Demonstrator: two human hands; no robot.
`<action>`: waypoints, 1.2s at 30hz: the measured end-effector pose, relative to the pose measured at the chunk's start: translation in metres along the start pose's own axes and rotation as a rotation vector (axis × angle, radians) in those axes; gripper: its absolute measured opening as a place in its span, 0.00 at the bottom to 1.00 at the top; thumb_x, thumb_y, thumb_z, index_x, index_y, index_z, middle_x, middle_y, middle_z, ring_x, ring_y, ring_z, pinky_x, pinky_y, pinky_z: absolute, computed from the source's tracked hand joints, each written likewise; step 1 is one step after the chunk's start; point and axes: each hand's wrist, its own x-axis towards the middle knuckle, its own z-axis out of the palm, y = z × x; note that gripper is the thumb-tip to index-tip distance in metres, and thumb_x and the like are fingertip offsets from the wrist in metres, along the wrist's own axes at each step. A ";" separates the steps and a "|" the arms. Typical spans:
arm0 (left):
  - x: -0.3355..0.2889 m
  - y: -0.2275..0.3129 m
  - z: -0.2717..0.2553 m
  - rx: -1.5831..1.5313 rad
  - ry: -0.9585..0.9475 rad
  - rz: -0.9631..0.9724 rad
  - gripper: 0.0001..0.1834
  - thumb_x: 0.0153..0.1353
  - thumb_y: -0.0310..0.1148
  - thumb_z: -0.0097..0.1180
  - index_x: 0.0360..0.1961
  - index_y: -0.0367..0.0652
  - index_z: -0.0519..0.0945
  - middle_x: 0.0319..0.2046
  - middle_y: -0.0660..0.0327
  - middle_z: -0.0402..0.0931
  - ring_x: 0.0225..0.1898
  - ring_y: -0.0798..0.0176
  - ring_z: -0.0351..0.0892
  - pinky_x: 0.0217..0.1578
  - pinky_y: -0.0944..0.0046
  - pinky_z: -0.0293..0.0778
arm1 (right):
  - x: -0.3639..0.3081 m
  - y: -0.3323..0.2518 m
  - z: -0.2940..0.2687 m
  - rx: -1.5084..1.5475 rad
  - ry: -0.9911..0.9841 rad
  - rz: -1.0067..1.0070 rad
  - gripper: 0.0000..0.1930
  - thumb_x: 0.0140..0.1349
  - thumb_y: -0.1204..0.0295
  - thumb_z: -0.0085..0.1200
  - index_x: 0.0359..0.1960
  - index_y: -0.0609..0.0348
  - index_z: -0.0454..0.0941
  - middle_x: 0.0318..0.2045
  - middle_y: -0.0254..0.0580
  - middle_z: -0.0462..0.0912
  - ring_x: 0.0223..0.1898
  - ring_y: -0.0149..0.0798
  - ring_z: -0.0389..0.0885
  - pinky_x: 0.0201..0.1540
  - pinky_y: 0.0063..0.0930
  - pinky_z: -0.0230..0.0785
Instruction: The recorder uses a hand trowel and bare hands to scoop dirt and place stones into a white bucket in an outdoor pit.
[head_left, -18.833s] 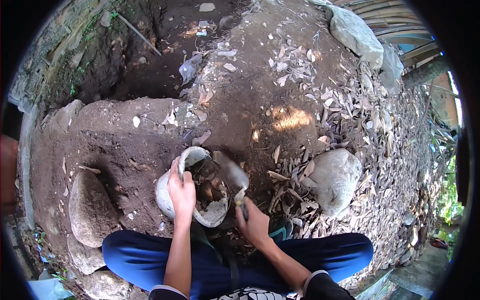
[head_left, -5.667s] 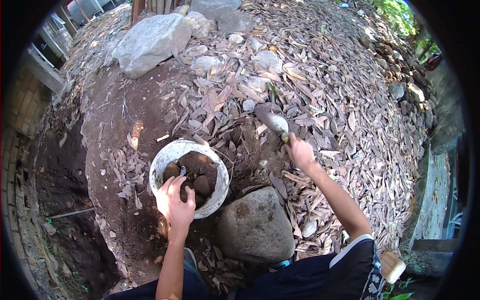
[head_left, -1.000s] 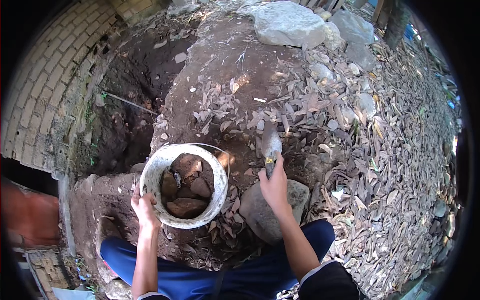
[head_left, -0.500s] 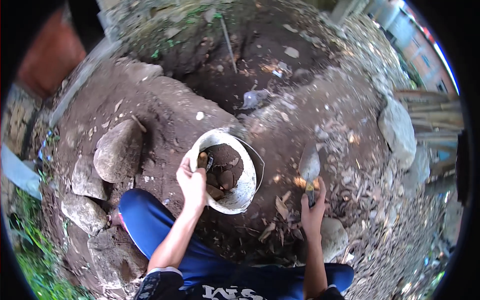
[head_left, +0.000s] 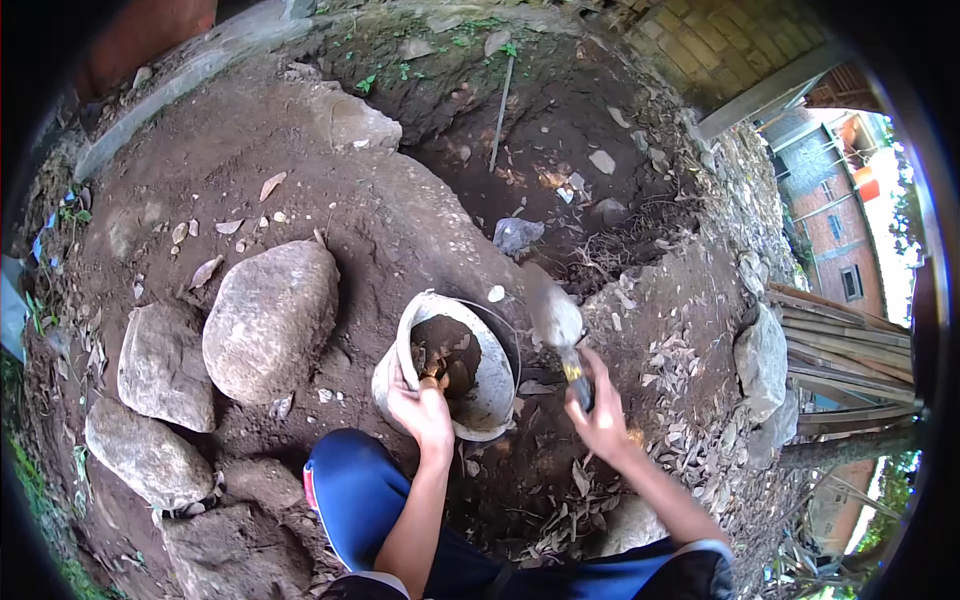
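Observation:
A white bucket [head_left: 492, 378] with a thin wire handle stands on the ground in front of me, tipped so its mouth faces me. Brown soil and some stones or lumps show inside it. Its near left rim is gripped by my left hand [head_left: 424, 412], the fingers reaching over into the mouth. Just right of the bucket, my right hand [head_left: 600, 412] is closed round the dark and yellow handle of a trowel [head_left: 562, 318]. The trowel's grey, soil-smeared blade points up and away, beside the bucket's far right rim and apart from it.
Large stones [head_left: 272, 322] lie along my left. Beyond the bucket is a dug hollow holding a grey lump [head_left: 518, 236] and an upright thin rod [head_left: 502, 112]. A pale rock [head_left: 762, 362] and stacked poles [head_left: 850, 345] stand right, past dry leaves.
The trowel has swung left and nearer the bucket with my right hand. My left hand stays at the bucket's rim. The whole view has shifted, showing more to the right.

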 end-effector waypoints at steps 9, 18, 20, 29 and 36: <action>0.041 -0.031 -0.036 -0.083 0.107 0.046 0.35 0.46 0.09 0.40 0.60 0.32 0.74 0.40 0.62 0.80 0.19 0.80 0.64 0.19 0.76 0.57 | 0.154 -0.013 0.017 -0.225 -0.223 -0.471 0.36 0.63 0.72 0.56 0.72 0.52 0.54 0.54 0.59 0.77 0.37 0.60 0.84 0.37 0.47 0.79; 0.013 -0.018 -0.055 0.001 0.439 -0.001 0.35 0.49 0.13 0.42 0.63 0.33 0.71 0.42 0.62 0.80 0.18 0.80 0.62 0.17 0.76 0.56 | 0.280 0.015 0.117 -0.237 -0.295 -0.596 0.30 0.64 0.68 0.58 0.67 0.54 0.63 0.53 0.55 0.77 0.42 0.58 0.83 0.41 0.50 0.78; 0.006 -0.021 -0.057 -0.025 0.590 0.017 0.36 0.48 0.11 0.42 0.64 0.34 0.70 0.38 0.62 0.77 0.18 0.78 0.64 0.17 0.75 0.58 | 0.309 0.005 0.139 -0.204 -0.302 -0.610 0.27 0.64 0.68 0.57 0.66 0.53 0.67 0.52 0.54 0.77 0.41 0.59 0.83 0.41 0.51 0.78; -0.005 -0.073 -0.027 0.144 1.015 0.225 0.41 0.49 0.11 0.40 0.70 0.41 0.62 0.58 0.57 0.71 0.32 0.72 0.70 0.28 0.73 0.65 | 0.365 -0.012 0.218 -0.177 -0.275 -0.813 0.20 0.63 0.78 0.47 0.58 0.56 0.69 0.41 0.52 0.80 0.31 0.54 0.86 0.34 0.47 0.80; -0.007 -0.047 -0.014 0.419 0.787 0.328 0.43 0.49 0.15 0.36 0.73 0.33 0.56 0.74 0.47 0.54 0.76 0.50 0.50 0.75 0.52 0.42 | 0.352 0.018 0.205 -0.320 -0.294 -0.825 0.23 0.62 0.79 0.48 0.61 0.57 0.68 0.40 0.52 0.82 0.26 0.50 0.86 0.29 0.44 0.81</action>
